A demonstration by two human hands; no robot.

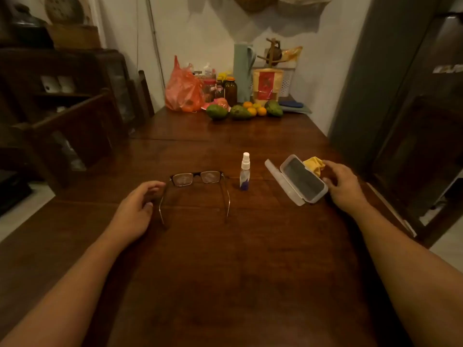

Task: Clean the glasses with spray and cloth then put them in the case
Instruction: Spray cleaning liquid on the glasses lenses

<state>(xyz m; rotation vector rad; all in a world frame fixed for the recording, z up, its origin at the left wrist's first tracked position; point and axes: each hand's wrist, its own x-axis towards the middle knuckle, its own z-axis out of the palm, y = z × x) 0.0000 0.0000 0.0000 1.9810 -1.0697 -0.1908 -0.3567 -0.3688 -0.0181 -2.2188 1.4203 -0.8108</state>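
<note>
The left hand [136, 209] rests on the table [225, 271], fingers curled loosely, holding nothing, just beside the glasses' [198, 182] near temple; the right hand [344, 186] lies released against the open case [302, 181], fingertips by the yellow cloth [313, 164]; the spray bottle [244, 172] stands upright between the hands.

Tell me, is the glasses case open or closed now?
Open. The glasses case lies on the table with its lid folded back, and its dark inside looks empty.
</note>
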